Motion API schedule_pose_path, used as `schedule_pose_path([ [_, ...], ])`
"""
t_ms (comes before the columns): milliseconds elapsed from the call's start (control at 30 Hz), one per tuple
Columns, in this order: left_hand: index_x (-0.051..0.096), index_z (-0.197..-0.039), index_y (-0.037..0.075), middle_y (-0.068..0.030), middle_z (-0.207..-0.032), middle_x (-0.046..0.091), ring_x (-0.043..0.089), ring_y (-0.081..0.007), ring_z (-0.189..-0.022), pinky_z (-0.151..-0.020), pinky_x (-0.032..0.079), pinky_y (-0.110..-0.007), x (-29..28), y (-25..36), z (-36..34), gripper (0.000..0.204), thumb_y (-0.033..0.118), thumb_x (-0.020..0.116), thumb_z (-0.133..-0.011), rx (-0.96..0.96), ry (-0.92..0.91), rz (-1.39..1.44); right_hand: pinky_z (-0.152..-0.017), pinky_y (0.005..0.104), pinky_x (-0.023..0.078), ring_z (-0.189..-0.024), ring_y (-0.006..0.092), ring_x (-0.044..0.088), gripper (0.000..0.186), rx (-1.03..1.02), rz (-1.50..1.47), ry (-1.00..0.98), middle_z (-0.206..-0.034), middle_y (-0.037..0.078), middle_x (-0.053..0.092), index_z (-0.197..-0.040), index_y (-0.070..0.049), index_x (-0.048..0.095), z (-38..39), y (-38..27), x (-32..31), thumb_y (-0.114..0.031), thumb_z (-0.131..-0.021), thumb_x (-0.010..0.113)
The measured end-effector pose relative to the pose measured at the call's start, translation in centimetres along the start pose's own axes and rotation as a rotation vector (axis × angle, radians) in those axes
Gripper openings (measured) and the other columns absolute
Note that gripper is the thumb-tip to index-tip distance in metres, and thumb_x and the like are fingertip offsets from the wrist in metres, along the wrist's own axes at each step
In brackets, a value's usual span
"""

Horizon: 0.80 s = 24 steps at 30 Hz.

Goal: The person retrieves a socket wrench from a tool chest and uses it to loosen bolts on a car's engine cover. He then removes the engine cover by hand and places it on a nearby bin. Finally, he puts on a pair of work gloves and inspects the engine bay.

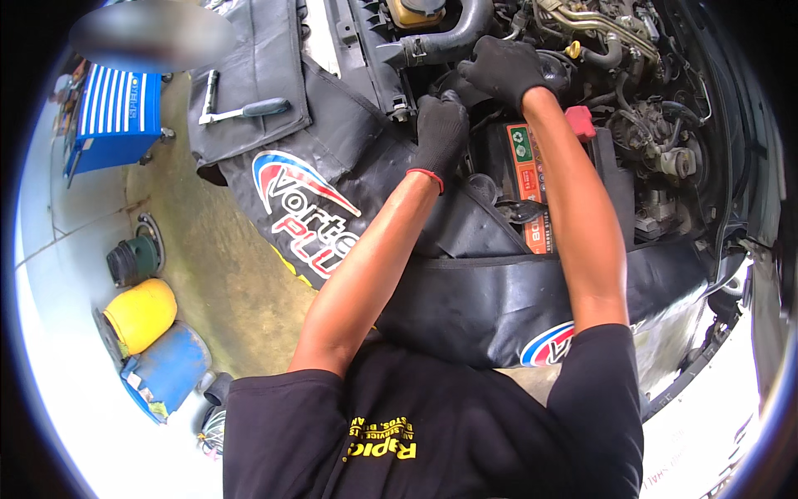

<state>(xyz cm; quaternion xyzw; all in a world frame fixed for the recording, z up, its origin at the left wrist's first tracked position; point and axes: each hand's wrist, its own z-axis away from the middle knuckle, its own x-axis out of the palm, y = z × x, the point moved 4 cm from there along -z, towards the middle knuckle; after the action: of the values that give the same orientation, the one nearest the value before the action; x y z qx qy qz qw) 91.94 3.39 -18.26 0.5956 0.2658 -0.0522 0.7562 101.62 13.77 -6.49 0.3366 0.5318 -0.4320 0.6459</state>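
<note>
Both hands wear black gloves and reach into a car's engine bay. My left hand [441, 130], with a red cuff edge, is closed at the front edge of the bay, left of the battery [519, 158]. Farther in, my right hand [509, 70] is curled beside the thick black hose [453, 35], its forearm crossing over the battery. Dark parts lie between and under the gloves, and whatever the fingers grip is hidden. A ratchet wrench [253, 110] with a dark handle rests on the black fender cover [249, 145], left of my left hand.
A red terminal cover [580, 123] sits on the battery's right. Behind are a yellowish reservoir [416, 12] and a yellow dipstick handle [573, 50]. On the floor at left stand a blue tool cart [120, 108], a yellow container [143, 314] and a blue drum [170, 366].
</note>
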Motion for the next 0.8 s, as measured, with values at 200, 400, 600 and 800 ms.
schedule_pose_path([
  [200,0.067,-0.113,-0.002,-0.0163,-0.101,0.07,0.07,-0.0297,-0.094,-0.077,0.054,-0.041,2.3,-1.2,-0.4,0.027,0.018,0.053,-0.102,0.254,-0.016,-0.463,-0.111,0.053,0.043,-0.128,0.0344,0.061,0.055,0.147,0.078,0.178,-0.135,0.015,0.067,-0.117,-0.013,0.078,0.5,-0.8,0.5,-0.055,-0.083,0.07],
  [400,0.069,-0.122,0.004,-0.0097,-0.108,0.071,0.069,-0.0218,-0.1,-0.081,0.054,-0.035,6.3,-6.2,-4.4,0.028,0.016,0.05,-0.105,0.278,0.076,-0.057,-0.115,0.0582,0.031,-0.116,0.0341,0.065,0.044,0.01,0.105,0.459,-0.118,0.015,0.069,-0.101,-0.013,0.08,2.5,-0.3,1.4,-0.052,-0.084,0.069],
  [600,0.061,-0.136,0.002,-0.0102,-0.124,0.068,0.065,-0.0224,-0.108,-0.098,0.05,-0.035,9.3,-8.8,-5.8,0.052,0.04,0.036,-0.111,-0.21,-0.083,1.255,-0.105,0.0538,0.043,-0.11,0.0332,0.07,0.052,0.017,0.043,0.262,-0.114,0.017,0.074,-0.109,-0.014,0.079,1.8,0.6,1.3,-0.059,-0.087,0.065],
  [800,0.064,-0.12,-0.001,-0.0176,-0.109,0.07,0.068,-0.0308,-0.098,-0.092,0.053,-0.04,3.6,-3.3,-2.1,0.043,0.033,0.043,-0.106,0.301,-0.013,-0.143,-0.096,0.0495,0.052,-0.108,0.0362,0.072,0.058,-0.044,0.012,-0.022,-0.116,0.02,0.074,-0.113,-0.008,0.078,-0.1,0.9,0.4,-0.059,-0.088,0.062],
])
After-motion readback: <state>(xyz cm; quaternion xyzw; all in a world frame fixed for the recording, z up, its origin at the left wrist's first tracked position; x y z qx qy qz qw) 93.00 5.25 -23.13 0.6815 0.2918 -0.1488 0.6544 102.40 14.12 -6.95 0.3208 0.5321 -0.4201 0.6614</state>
